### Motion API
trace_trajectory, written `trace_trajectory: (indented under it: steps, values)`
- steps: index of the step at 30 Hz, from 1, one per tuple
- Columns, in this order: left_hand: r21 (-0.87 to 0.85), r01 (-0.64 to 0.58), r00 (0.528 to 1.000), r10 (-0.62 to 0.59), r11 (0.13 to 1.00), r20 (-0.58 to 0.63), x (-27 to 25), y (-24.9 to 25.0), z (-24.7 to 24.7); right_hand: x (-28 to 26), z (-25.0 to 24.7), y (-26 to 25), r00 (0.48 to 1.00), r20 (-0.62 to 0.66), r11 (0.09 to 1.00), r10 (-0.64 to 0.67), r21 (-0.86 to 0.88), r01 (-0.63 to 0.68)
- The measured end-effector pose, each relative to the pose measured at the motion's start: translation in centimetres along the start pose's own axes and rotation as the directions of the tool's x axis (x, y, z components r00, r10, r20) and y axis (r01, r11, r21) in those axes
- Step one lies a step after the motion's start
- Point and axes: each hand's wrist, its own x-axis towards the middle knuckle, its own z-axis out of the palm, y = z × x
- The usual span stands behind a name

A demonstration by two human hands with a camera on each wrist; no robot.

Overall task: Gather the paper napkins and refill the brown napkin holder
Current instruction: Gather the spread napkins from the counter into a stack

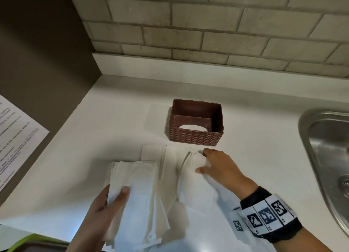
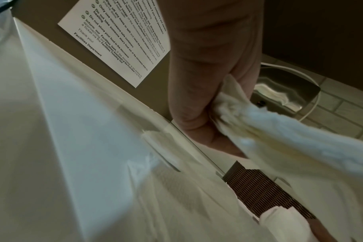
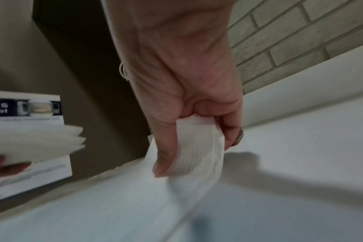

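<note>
A stack of napkins [image 1: 136, 191] was gripped by the left hand [image 1: 100, 214] above the white surface [image 1: 255, 138]. One napkin [image 1: 196, 178] was pinched by the right hand [image 1: 219, 168], just in front of the holder [image 1: 196, 138]. More napkins [image 1: 153, 153] lay between the hands.
</note>
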Motion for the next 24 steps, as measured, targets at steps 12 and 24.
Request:
trace_trajectory:
  steps: [12,24]
  values:
    - [-0.046,0.012,0.996,-0.016,0.999,-0.087,0.0,-0.4,-1.9,1.6,-4.2,-3.6,0.961,0.146,0.957,-0.237,0.206,0.205]
    - [-0.146,0.056,0.983,-0.08,0.988,-0.166,-0.4,-1.7,-4.1,4.6,1.1,-5.4,0.987,0.095,0.984,-0.127,-0.116,0.138]
